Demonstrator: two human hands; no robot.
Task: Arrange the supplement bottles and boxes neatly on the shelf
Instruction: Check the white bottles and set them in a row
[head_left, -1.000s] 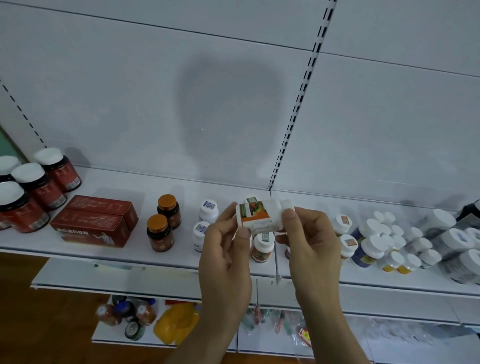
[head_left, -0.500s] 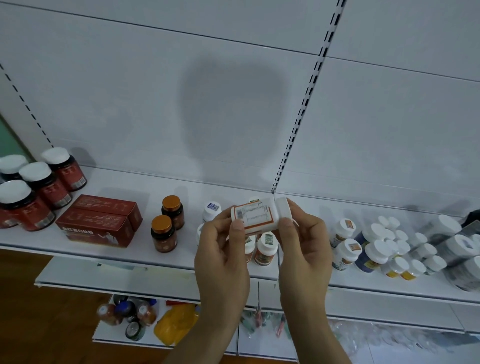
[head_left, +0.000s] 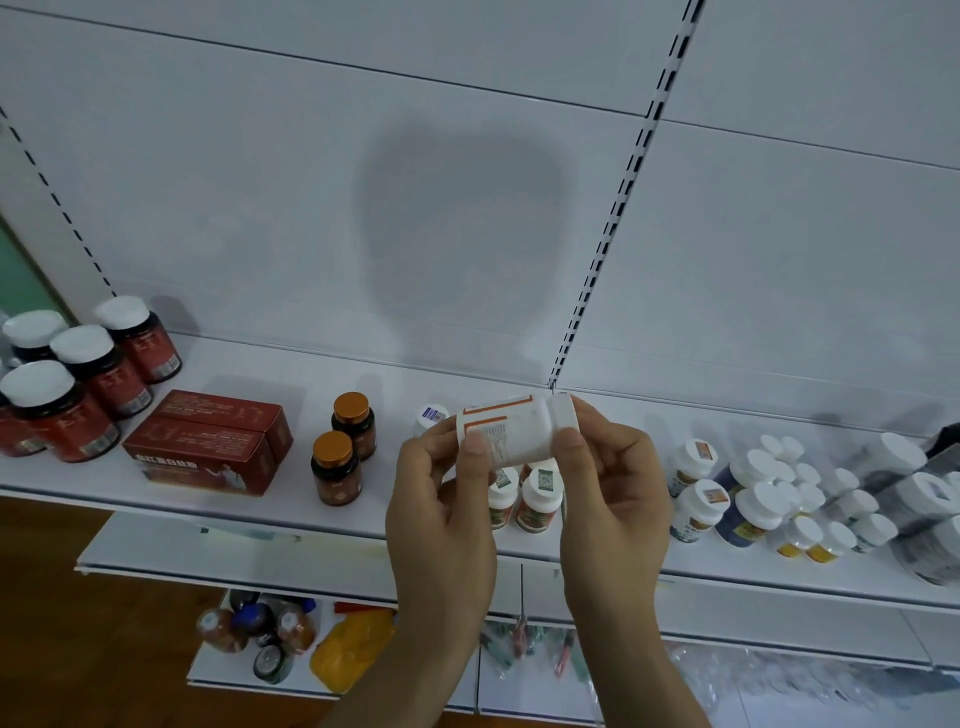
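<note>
Both hands, left (head_left: 441, 512) and right (head_left: 610, 499), pinch one white bottle (head_left: 511, 430) above two red boxes (head_left: 208, 441)

Very little print can actually be read here. The front red box (head_left: 205, 465) on the shelf (head_left: 363, 519) carries a line of light Chinese characters along its lower face, too blurred to make out with confidence. The white bottle (head_left: 506, 434) lying sideways between both hands shows an orange-bordered label with fine grey print, too small to read. Square code stickers sit on the caps of the small white bottles (head_left: 540, 493) beneath it, and their codes cannot be read.
</note>
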